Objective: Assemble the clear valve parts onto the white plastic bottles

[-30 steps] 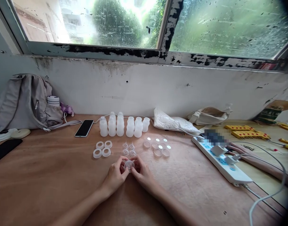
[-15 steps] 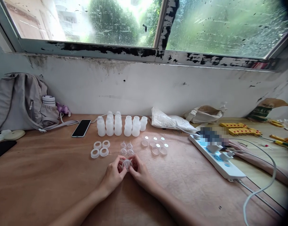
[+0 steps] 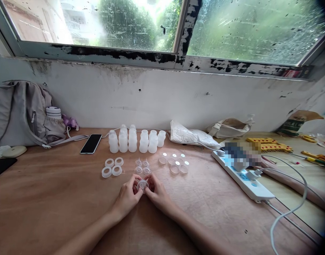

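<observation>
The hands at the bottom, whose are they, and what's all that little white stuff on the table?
They belong to a person wearing a camera on the head, so you look down at the wooden table as that person does. The left hand and right hand together pinch a small clear round plastic piece between their fingers. Behind it lie four white plastic rings, tiny clear cone-shaped pieces and flat clear discs. Further back stands a row of small white plastic bottles. A black phone and grey backpack sit left, a white power strip right.
</observation>
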### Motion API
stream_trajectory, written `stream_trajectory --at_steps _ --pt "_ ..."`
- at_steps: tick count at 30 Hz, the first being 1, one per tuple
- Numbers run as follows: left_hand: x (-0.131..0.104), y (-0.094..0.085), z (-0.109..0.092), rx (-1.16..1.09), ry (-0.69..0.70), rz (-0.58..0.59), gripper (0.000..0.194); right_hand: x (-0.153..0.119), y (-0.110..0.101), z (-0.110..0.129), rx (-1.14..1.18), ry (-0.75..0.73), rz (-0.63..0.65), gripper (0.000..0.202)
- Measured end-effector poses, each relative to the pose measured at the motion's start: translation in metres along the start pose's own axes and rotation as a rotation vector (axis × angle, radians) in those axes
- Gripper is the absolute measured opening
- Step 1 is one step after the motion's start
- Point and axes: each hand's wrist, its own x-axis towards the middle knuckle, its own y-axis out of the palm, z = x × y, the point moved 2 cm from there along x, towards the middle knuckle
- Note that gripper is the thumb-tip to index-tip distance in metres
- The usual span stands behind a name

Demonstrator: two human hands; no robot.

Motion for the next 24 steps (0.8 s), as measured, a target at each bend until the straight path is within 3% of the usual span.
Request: stream_trajectory --at_steps 17,24 --pt "0.0006 -0.0011 0.0019 -0.003 -0.041 -0.021 0.013 -0.0007 -0.0016 -0.0026 0.031 0.050 0.010 0.010" --pt "-0.0019 -0.0022 -0.0055 0.025 0.029 -0.047 0.013 -0.0021 0.0010 -0.0025 0.051 0.034 0.017 0.002"
